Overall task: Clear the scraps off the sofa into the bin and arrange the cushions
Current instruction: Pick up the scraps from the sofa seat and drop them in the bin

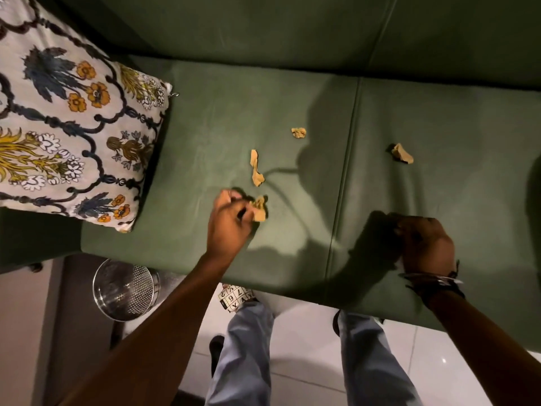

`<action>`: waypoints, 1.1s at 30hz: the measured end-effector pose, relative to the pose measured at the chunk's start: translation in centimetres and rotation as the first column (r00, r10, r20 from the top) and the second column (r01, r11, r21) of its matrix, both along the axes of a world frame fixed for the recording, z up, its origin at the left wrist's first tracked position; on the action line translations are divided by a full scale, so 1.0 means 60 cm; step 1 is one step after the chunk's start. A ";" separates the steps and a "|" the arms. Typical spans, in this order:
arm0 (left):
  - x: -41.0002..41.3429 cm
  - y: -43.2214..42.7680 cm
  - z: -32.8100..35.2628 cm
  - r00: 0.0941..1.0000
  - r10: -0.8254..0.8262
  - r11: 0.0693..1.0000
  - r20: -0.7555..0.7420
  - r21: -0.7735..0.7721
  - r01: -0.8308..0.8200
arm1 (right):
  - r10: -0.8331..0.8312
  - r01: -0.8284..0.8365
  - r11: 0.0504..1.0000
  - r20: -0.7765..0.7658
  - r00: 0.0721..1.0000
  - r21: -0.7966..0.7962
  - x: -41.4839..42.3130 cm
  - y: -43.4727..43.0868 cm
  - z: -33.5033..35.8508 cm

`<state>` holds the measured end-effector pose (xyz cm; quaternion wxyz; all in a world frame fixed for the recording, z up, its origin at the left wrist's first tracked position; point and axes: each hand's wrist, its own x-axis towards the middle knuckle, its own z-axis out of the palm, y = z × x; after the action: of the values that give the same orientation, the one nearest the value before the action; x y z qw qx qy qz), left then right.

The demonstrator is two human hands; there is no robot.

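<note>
Four tan scraps lie on the green sofa (292, 92). We note our left hand (231, 221) pinching the nearest scrap (259, 208) on the seat; a long scrap (256, 168) lies just beyond, another (298, 132) farther back, one (402, 153) on the right seat. Our right hand (426, 244) is clenched; we cannot tell its contents. A floral cushion (73, 118) rests at the left end. The bin (126, 288) stands on the floor below.

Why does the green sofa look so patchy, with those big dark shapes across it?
Head view: those are shadows of the person's head and arms on the sofa seat, cast by light from behind. The right hand sits in the darkest patch, so its fingers are hard to read. The wide lens bends the sofa's edges.
</note>
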<state>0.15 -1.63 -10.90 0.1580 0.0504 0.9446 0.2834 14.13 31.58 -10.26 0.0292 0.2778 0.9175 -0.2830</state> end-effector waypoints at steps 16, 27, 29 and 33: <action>0.028 -0.024 0.034 0.777 0.627 0.751 0.052 0.226 -0.621 | 0.152 -0.155 0.951 -0.035 0.988 -0.267 -0.072 -0.280 0.045; 0.196 -0.574 -0.035 0.248 0.929 0.245 0.274 0.047 -0.969 | 0.498 -0.137 0.607 0.239 0.834 -0.783 -0.113 -0.914 -0.039; 0.191 -0.611 -0.051 0.178 0.919 0.162 0.353 0.075 -0.984 | 0.529 -0.155 0.630 0.274 0.803 -0.761 -0.123 -0.944 -0.055; 0.177 -0.603 -0.050 0.181 0.944 0.170 0.276 0.065 -0.983 | 0.561 -0.317 0.690 0.204 0.802 -0.650 -0.131 -0.903 -0.041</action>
<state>10.80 -37.81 -13.87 0.0158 -0.5668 0.7036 0.4283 6.29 -22.62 -12.71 0.3624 0.0720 0.7987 -0.4750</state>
